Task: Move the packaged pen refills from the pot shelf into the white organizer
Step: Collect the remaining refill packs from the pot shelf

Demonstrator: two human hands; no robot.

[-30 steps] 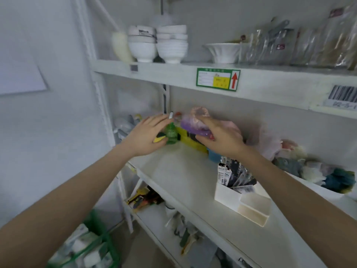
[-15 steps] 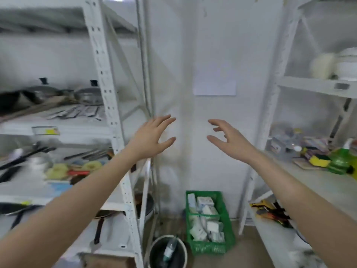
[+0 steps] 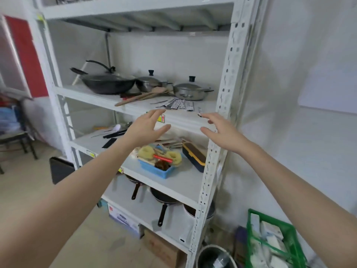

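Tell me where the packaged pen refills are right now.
The packaged pen refills lie fanned along the front of the pot shelf, just before the right-hand lidded pot and right of the wooden spatula.

A: Which parts are unclear?
B: Print on the refill packets (image 3: 178,104) is too small to read. The left hand (image 3: 145,128) covers part of the shelf label (image 3: 161,118).
A: And cut off?
B: The green crate (image 3: 278,246) and bucket (image 3: 216,257) run past the bottom edge.
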